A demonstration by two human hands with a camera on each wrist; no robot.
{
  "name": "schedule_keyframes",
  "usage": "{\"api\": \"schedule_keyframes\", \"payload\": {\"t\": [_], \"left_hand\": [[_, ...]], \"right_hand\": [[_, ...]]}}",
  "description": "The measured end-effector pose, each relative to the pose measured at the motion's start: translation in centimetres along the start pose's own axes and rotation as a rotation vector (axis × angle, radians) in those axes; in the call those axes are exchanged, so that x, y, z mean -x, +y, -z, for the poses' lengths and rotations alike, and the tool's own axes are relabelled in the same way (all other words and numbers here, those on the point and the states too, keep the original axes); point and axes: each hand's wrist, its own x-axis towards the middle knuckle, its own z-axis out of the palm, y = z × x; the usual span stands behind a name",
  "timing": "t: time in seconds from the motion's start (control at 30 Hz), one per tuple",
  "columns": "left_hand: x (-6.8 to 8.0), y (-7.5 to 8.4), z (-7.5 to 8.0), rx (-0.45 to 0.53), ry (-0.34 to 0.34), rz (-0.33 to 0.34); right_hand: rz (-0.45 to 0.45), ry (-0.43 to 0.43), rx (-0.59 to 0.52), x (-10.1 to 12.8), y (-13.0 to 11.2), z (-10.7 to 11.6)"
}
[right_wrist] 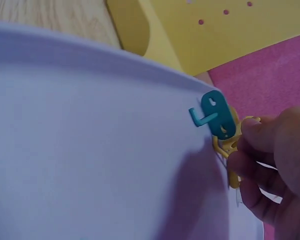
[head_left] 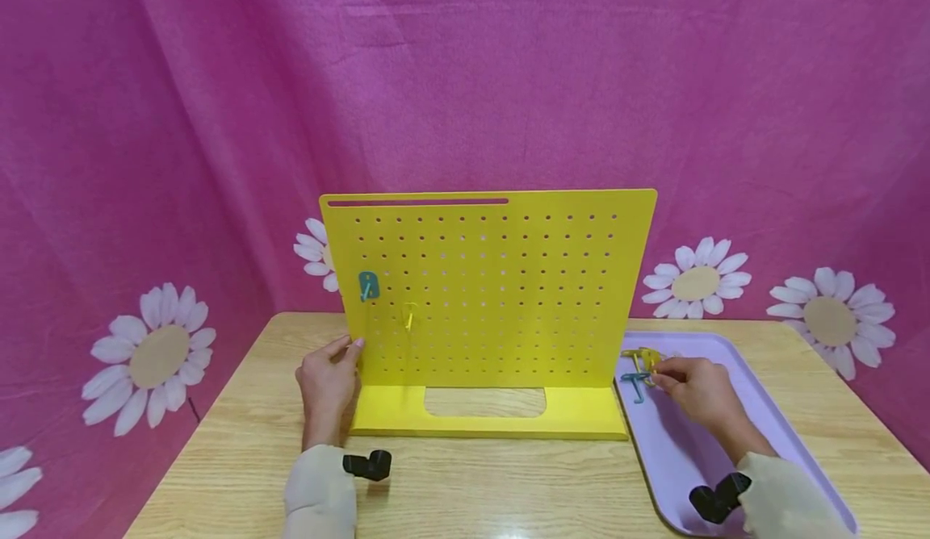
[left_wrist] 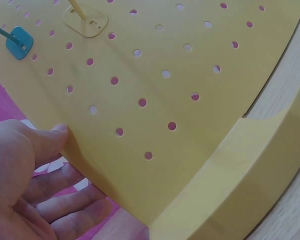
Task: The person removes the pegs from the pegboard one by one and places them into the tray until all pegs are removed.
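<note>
wooden table (head_left: pixel 508 482) | pink daisy-print cloth (head_left: pixel 508 79) behind | teal hook (head_left: pixel 368 286) and yellow hook (head_left: pixel 408 317) on pegboard

A light wooden table (head_left: pixel 240 458) carries everything. On it, near the middle, stands a yellow pegboard (head_left: pixel 487 289) on its own flat yellow base (head_left: pixel 581 418), the board rising toward the far side. Just right of the base lies a lilac tray (head_left: pixel 676 458), reaching to the table's near edge.
</note>
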Motion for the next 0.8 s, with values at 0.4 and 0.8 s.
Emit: {"api": "schedule_keyframes", "payload": {"t": [0.4, 0.8], "left_hand": [[0.0, -0.1, 0.0, -0.001, -0.001, -0.024], [0.0, -0.1, 0.0, -0.001, 0.000, -0.017]], "right_hand": [[0.036, -0.032, -0.001, -0.5, -0.8, 0.5], [0.122, 0.087, -0.156, 0.3, -5.6, 2.1]]}}
